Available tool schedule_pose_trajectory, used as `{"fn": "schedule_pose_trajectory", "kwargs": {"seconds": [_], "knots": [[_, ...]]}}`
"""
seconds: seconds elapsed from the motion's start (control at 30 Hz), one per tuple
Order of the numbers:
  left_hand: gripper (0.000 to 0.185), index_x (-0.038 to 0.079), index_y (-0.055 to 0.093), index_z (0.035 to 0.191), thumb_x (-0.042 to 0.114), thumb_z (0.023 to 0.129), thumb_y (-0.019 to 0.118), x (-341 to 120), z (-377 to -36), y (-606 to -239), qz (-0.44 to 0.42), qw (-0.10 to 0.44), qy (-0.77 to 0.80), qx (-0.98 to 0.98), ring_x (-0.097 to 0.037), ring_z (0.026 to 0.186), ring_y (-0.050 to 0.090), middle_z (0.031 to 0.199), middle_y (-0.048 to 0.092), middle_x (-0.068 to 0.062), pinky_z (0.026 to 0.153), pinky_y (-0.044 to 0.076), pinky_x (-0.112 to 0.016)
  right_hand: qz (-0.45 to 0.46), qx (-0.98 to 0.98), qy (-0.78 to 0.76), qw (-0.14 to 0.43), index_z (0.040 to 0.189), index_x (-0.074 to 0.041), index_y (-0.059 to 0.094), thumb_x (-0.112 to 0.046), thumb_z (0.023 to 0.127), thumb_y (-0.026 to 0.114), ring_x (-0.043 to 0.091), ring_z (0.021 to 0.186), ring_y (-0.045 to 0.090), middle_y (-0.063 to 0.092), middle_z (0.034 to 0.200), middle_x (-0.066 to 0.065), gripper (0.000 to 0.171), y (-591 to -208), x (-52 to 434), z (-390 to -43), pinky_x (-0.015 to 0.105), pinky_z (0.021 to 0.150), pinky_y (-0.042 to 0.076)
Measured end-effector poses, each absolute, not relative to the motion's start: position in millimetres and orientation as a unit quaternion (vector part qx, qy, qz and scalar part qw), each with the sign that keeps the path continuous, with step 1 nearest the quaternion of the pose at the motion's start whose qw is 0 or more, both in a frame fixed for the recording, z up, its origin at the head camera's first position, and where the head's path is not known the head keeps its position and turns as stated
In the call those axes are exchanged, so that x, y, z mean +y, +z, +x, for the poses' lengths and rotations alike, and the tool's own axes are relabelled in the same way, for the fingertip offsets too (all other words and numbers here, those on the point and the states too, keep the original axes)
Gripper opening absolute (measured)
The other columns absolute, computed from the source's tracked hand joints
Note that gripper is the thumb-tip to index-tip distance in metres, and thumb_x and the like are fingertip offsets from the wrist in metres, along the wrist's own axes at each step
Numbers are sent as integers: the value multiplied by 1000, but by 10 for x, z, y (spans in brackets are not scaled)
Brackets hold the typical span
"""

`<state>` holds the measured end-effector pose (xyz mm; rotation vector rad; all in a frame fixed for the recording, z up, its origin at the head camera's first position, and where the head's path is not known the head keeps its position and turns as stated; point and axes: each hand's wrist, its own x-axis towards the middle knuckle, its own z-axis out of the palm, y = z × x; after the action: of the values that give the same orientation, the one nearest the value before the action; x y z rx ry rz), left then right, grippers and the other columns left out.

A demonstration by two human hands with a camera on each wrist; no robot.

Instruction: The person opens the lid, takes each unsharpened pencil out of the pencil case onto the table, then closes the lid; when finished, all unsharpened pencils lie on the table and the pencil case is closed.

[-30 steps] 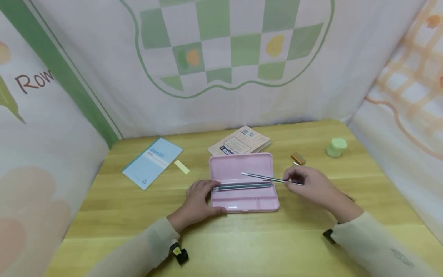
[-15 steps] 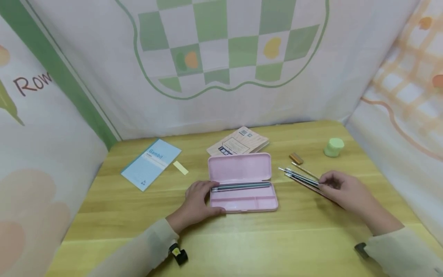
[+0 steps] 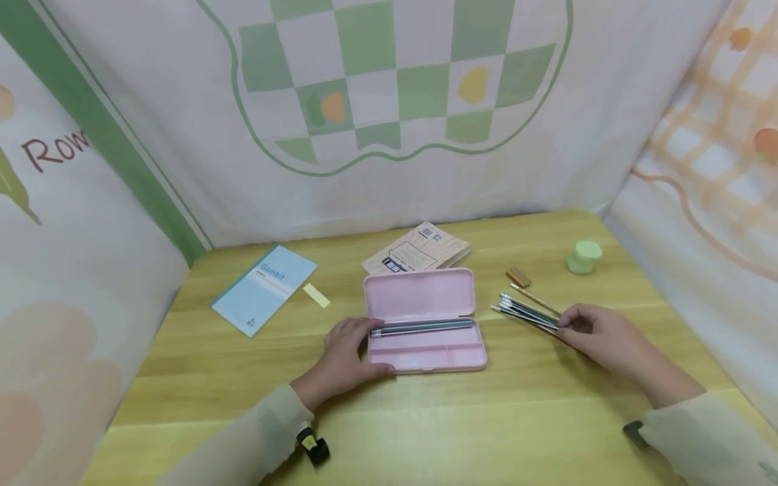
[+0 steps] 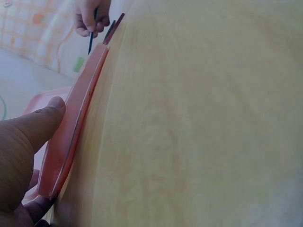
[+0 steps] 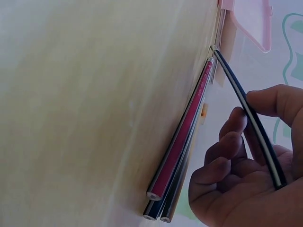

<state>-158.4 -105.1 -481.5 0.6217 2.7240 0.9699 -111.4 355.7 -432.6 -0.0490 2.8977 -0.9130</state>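
While pinching one pencil (image 5: pixel 255 127) off the pile (image 3: pixel 525 312) near desk (image 3: pixel 425 418) right edge | right hand (image 3: pixel 598 332) grasping it | left hand (image 3: pixel 346 358) clamped on pink case (image 3: pixel 425 351) | risk: nudging neighbours, rolling off edge

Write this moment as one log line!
left hand: holds pink case | right hand: pinches black pencil | more pencils: on table
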Motion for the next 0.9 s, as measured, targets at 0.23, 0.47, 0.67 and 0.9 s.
{"fn": "schedule_pose_trajectory", "kwargs": {"seconds": [0.23,0.47,0.67,0.9], "knots": [[93,26,52,150,68,73,84,-1042,-1588,-4809,210,90,328,917,-30,146,32,153,50,-1,121,17,-56,-29,956,-289,48,100,-13,71,-26,96,75,16,83,59,68,92,-2,14,-4294,3492,-1051,31,70,49],[92,26,52,149,67,74,84,-1048,-1592,-4813,214,89,330,915,-30,145,33,152,51,-2,120,18,-57,-65,954,-291,28,97,-18,72,-23,95,76,12,75,56,64,83,-6,7,-4229,3115,-1042,28,65,48],[93,27,51,151,68,74,84,-1056,-1597,-4818,208,93,325,918,-29,146,31,153,50,0,121,17,-55,-149,939,-309,13,94,-19,71,-17,94,76,9,75,54,61,82,-9,6,-4190,2655,-1212,28,65,49],[92,26,52,150,66,75,84,-1048,-1597,-4814,217,90,333,913,-32,146,32,153,51,-2,120,19,-58,-244,923,-296,25,92,-15,70,-13,93,74,10,83,58,63,88,-7,4,-4236,2145,-1435,37,79,55]]}}
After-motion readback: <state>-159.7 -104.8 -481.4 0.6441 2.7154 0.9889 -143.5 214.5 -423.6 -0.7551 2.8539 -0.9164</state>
